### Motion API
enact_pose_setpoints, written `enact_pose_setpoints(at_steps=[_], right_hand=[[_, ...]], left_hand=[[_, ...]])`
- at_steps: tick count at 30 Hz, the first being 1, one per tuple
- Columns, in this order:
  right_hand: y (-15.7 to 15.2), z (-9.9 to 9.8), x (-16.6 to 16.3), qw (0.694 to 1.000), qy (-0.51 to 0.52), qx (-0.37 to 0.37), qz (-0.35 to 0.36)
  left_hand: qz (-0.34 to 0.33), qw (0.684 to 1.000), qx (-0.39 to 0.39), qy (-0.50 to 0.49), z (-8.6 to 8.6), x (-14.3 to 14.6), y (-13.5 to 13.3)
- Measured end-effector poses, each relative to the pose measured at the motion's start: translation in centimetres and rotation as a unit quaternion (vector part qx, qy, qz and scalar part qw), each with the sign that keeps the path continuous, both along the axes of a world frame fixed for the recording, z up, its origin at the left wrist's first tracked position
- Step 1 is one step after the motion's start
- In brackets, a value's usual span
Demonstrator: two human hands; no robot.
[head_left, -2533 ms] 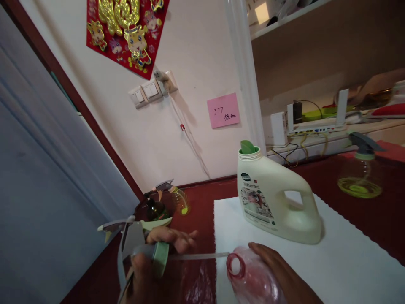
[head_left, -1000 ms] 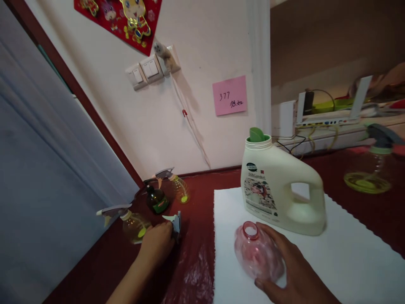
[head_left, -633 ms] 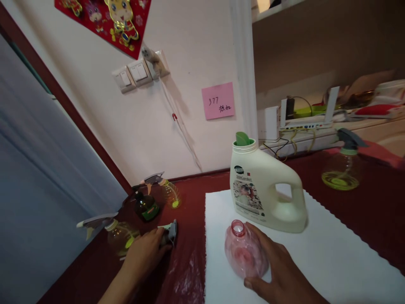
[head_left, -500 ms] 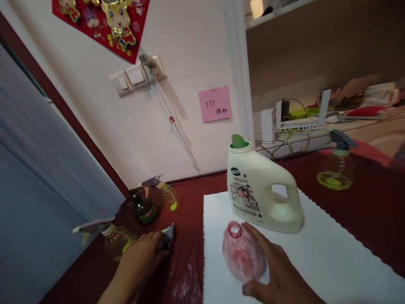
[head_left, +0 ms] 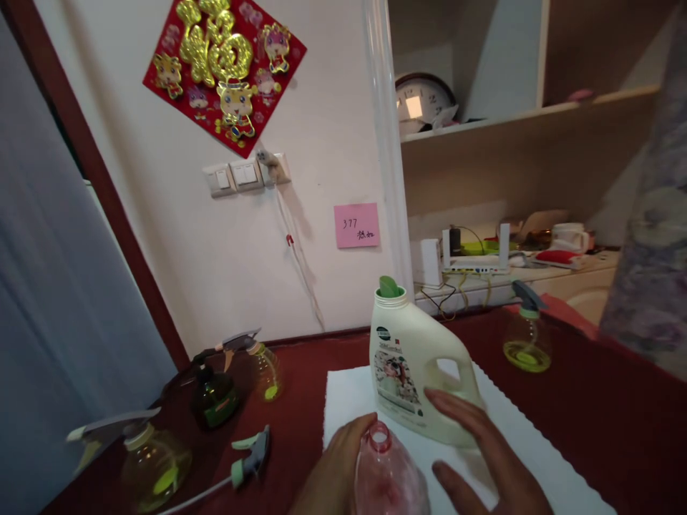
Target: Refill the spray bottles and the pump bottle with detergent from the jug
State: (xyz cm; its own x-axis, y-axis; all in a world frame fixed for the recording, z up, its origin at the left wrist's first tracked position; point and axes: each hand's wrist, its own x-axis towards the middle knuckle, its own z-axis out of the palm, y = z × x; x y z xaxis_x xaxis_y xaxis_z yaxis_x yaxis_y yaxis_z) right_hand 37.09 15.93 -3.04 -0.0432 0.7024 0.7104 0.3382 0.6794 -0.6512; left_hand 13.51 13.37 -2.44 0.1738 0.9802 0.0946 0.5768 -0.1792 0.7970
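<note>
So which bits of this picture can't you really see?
All in the head view:
Pink bottle: its base, cut off by the bottom edge.
Left hand: its wrist, cut off by the same edge.
Sprayer tube: its far end, cut off there too.
Clock: its left side, hidden by white trim.
Jug label: smallest print, too small.

Dim indoor light left the pale wall (head_left: 327, 107) and white sheet (head_left: 343, 400) brightest. A rectangular glare sat on the wall clock (head_left: 429, 96), and the gold foil character (head_left: 215, 54) glinted. A soft shadow fell right of the white cable (head_left: 290, 242). The shelf recess (head_left: 477, 172) was murky. The right hand (head_left: 486, 443) looked slightly blurred; wide-angle distortion stretched the lower-left spray bottle (head_left: 153, 465).
</note>
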Motion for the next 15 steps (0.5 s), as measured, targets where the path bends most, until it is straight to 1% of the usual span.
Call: enact_pose_setpoints(at_steps=[2, 3, 5, 7, 9, 11, 13, 15], right_hand=[[1.6, 2.1, 1.5, 1.000, -0.012, -0.025, -0.006], [2.6, 2.8, 2.2, 0.999, -0.004, -0.040, -0.021], [4.9, 3.8, 3.2, 0.995, 0.016, -0.082, -0.050], [7.3, 4.1, 3.7, 0.987, 0.023, -0.145, -0.058], [9.4, 4.1, 3.7, 0.980, 0.018, -0.194, -0.033], [10.7, 4.1, 3.4, 0.974, 0.008, -0.226, -0.014], [11.3, 4.3, 3.1, 0.968, 0.008, -0.251, -0.004], [11.3, 4.5, 2.9, 0.964, 0.023, -0.265, 0.010]], left_hand=[[0.020, 0.999, -0.012, -0.038, -1.2, 1.0, 0.8], [0.027, 0.998, -0.016, -0.051, -1.5, 1.4, 0.9], [0.038, 0.997, -0.020, -0.066, -1.9, 1.7, 0.6], [0.054, 0.995, -0.022, -0.077, -2.0, 1.5, 0.2], [0.066, 0.994, -0.020, -0.089, -1.9, 1.1, -0.2], [0.065, 0.993, -0.003, -0.095, -1.5, 0.4, -0.6], [0.054, 0.995, 0.020, -0.085, -0.8, -0.2, -0.9], [0.045, 0.996, 0.015, -0.071, 0.0, -0.5, -1.1]])
